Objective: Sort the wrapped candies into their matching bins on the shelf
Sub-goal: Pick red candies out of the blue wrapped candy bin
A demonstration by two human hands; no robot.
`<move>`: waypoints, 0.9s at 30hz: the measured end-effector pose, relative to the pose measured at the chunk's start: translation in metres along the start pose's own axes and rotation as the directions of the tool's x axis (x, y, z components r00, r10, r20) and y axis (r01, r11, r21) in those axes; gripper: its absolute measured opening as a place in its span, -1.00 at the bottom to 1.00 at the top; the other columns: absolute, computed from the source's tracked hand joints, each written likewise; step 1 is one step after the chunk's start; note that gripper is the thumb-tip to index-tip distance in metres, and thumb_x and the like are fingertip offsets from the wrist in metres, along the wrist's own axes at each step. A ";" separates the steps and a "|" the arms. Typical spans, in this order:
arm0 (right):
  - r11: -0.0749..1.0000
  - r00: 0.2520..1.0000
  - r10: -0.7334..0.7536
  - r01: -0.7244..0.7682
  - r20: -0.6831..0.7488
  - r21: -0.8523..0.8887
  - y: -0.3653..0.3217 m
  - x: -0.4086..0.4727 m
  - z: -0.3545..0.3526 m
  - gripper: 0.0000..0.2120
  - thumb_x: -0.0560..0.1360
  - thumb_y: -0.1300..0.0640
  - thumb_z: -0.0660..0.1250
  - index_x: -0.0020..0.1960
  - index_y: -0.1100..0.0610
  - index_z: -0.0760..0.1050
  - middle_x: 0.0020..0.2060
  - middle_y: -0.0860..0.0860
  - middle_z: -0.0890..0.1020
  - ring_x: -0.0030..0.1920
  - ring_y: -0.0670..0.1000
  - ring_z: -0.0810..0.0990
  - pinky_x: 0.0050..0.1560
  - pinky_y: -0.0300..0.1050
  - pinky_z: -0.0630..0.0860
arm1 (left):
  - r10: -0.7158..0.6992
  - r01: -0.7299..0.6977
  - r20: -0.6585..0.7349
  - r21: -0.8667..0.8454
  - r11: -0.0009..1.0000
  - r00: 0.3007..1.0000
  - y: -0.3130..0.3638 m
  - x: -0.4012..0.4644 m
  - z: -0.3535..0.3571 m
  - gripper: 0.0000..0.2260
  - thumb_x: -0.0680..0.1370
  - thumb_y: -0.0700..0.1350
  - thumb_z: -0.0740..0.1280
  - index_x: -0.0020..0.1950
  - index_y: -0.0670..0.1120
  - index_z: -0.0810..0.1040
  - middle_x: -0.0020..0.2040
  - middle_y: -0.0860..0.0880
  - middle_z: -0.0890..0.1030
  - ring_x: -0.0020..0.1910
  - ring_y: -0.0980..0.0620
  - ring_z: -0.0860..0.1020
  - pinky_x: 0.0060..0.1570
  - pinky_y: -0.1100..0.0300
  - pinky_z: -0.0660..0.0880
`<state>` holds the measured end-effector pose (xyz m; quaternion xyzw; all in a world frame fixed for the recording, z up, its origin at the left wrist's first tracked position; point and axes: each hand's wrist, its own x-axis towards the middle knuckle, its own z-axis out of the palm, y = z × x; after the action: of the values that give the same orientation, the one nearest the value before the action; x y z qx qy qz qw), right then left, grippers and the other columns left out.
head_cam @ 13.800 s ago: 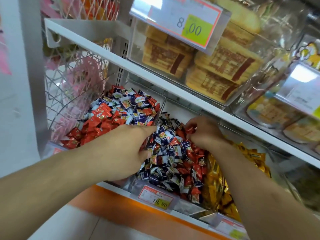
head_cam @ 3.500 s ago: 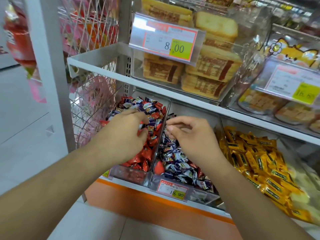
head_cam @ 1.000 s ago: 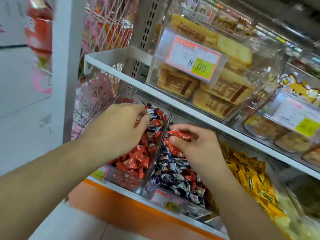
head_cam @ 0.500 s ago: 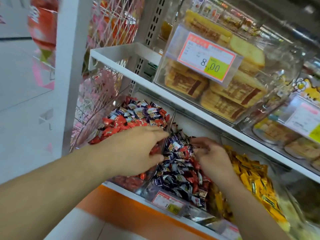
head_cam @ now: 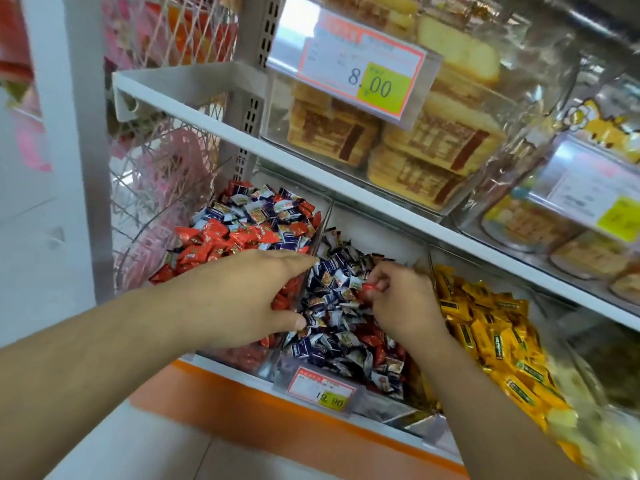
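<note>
Two clear bins sit side by side on the lower shelf. The left bin [head_cam: 242, 358] holds red wrapped candies [head_cam: 207, 240] with blue-and-white ones [head_cam: 256, 213] piled at the back. The middle bin [head_cam: 381, 408] holds mostly blue-and-white candies [head_cam: 332, 344] with some red ones mixed in. My left hand [head_cam: 242, 299] lies flat over the divider between the bins, fingers straight, thumb touching the blue candies. My right hand [head_cam: 398, 303] is in the middle bin and pinches a red candy [head_cam: 370, 288] between thumb and fingers.
A third bin of yellow-wrapped candies [head_cam: 485, 327] stands to the right. The white shelf [head_cam: 346, 188] above carries clear boxes of cake slices [head_cam: 415, 140] and an 8.00 price tag [head_cam: 360, 74]. A 18.90 tag [head_cam: 322, 393] hangs on the middle bin. A wire rack [head_cam: 162, 181] stands at the left.
My right hand has gone down into the middle bin and now pinches a red candy. My left hand has settled over the divider with its fingers stretched out.
</note>
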<state>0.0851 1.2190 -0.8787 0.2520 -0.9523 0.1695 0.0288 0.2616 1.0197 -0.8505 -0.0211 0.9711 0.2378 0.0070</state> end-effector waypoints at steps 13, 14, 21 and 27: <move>0.564 0.989 -0.049 -0.090 0.142 0.821 -0.076 -0.034 -0.053 -0.93 0.61 0.17 0.43 0.08 0.08 0.65 -0.10 0.04 0.76 -0.05 0.03 0.76 0.15 0.07 0.66 | -0.045 0.030 -0.553 -0.036 0.999 0.832 0.003 -0.013 -0.024 -0.45 0.59 0.14 0.31 0.54 0.01 0.31 0.47 0.03 0.44 0.42 0.05 0.42 0.35 0.21 0.29; 0.595 0.991 -0.031 -0.087 0.131 0.799 -0.072 -0.035 -0.056 -0.93 0.61 0.15 0.42 0.07 0.04 0.65 -0.09 0.01 0.76 -0.04 0.00 0.75 0.17 0.07 0.65 | -0.031 0.021 -0.551 -0.024 0.999 0.834 0.006 -0.014 -0.023 -0.48 0.60 0.12 0.31 0.54 0.03 0.33 0.47 0.06 0.44 0.42 0.07 0.41 0.33 0.25 0.27; 0.995 0.996 0.089 -0.090 0.019 0.049 0.019 -0.057 -0.086 -0.73 0.65 0.06 0.33 0.32 -0.12 0.55 0.14 -0.09 0.65 -0.27 -0.16 0.63 -0.28 -0.34 0.54 | 0.083 -0.067 -0.365 0.057 0.996 0.927 0.030 -0.001 0.000 -0.59 0.61 0.06 0.34 0.46 0.14 0.41 0.40 0.23 0.42 0.38 0.18 0.40 0.36 0.27 0.33; 0.997 0.986 0.082 -0.081 0.146 -0.012 0.053 -0.072 -0.086 -0.51 0.66 -0.12 0.28 0.57 -0.18 0.31 0.56 -0.13 0.35 -0.07 -0.10 0.66 -0.15 -0.36 0.45 | 0.097 -0.096 -0.194 0.013 0.995 0.976 0.065 0.034 0.032 -0.55 0.62 0.12 0.34 0.50 0.15 0.38 0.41 0.17 0.44 0.37 0.15 0.42 0.38 0.18 0.40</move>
<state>0.1196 1.3252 -0.8245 0.2244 -0.9619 0.1488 -0.0476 0.2249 1.0909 -0.8500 0.0027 0.9674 0.2327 -0.0995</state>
